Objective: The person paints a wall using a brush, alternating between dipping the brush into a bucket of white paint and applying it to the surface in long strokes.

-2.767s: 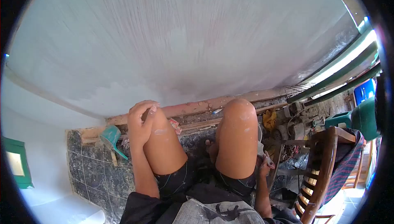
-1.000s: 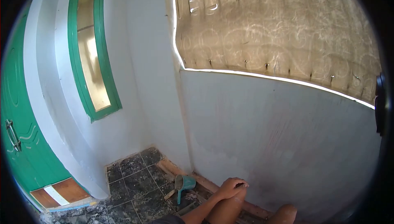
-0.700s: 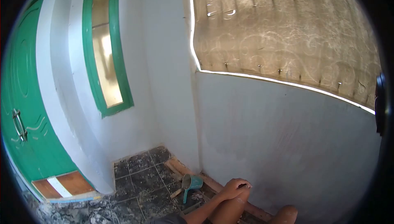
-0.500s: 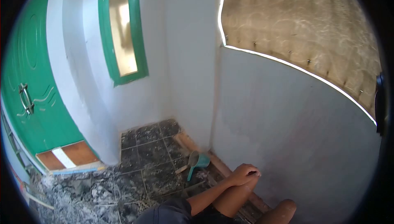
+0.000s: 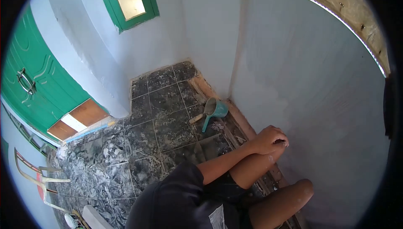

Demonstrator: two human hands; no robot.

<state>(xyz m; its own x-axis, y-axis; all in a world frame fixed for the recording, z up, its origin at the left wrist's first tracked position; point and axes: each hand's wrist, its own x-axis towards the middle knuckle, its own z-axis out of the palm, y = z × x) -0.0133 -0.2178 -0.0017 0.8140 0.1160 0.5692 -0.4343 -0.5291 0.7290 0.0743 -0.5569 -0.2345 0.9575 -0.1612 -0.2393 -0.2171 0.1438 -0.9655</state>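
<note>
My left hand (image 5: 273, 139) rests on my bent left knee (image 5: 268, 158), its fingers curled closed. A small dark patch shows between the fingers and thumb, too small to make out. My right hand is out of view. Beyond my left forearm, a teal plastic water dipper (image 5: 218, 109) leans on the tiled floor by the wall, its handle pointing down toward me. A short light wooden piece (image 5: 196, 118) lies next to the dipper.
Dark floor tiles (image 5: 168, 99) are smeared with white and grey residue. A grey wall (image 5: 302, 61) rises close by on the right, with wooden strips (image 5: 239, 117) along its foot. At left are a green door (image 5: 37, 78) and an overturned-looking chair (image 5: 42, 178).
My view has tilted downward and left, showing more floor, my torso and the chair. My left hand stays on the knee; the dipper has not moved.
</note>
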